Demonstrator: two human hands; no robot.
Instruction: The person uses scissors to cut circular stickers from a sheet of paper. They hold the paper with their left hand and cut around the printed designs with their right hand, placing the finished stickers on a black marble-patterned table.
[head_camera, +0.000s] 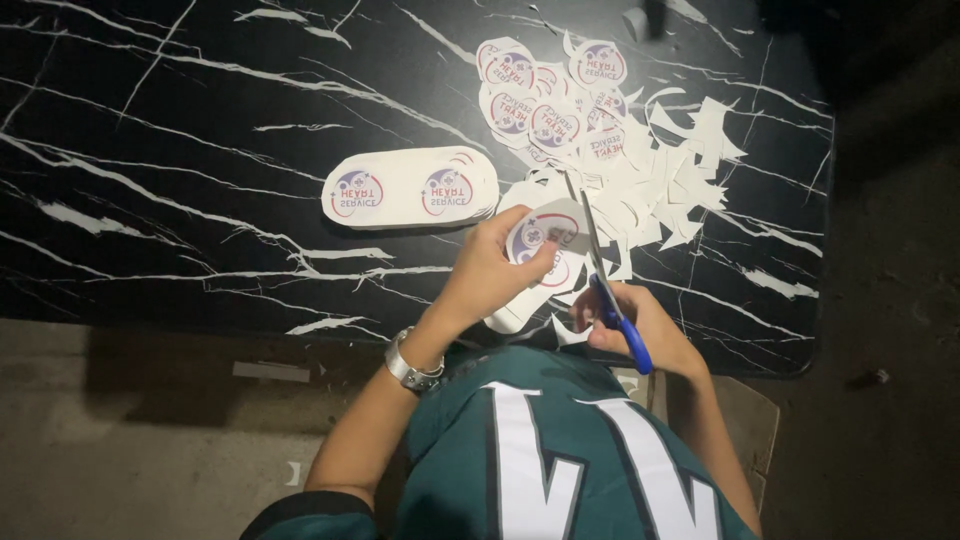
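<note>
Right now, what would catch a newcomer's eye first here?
Near the front edge of the black marble-patterned table, the left hand holds a printed paper sheet while the right hand works blue-handled scissors through it. A stack of oval stickers lies left; round cut-outs and white paper scraps spread behind.

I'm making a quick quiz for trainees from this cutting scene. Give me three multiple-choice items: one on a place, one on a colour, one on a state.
1. Where is the heap of paper scraps?
A. right of the scissors
B. on the floor
C. on the person's lap

2. What colour are the handles of the scissors?
A. red
B. blue
C. yellow

3. What is the left hand doing?
A. resting flat on the table
B. holding a sticker sheet
C. hanging empty

Answers: 1 A, scraps lie right of the blades; 2 B, the handles in the right hand are blue; 3 B, fingers grip the sheet.
</note>
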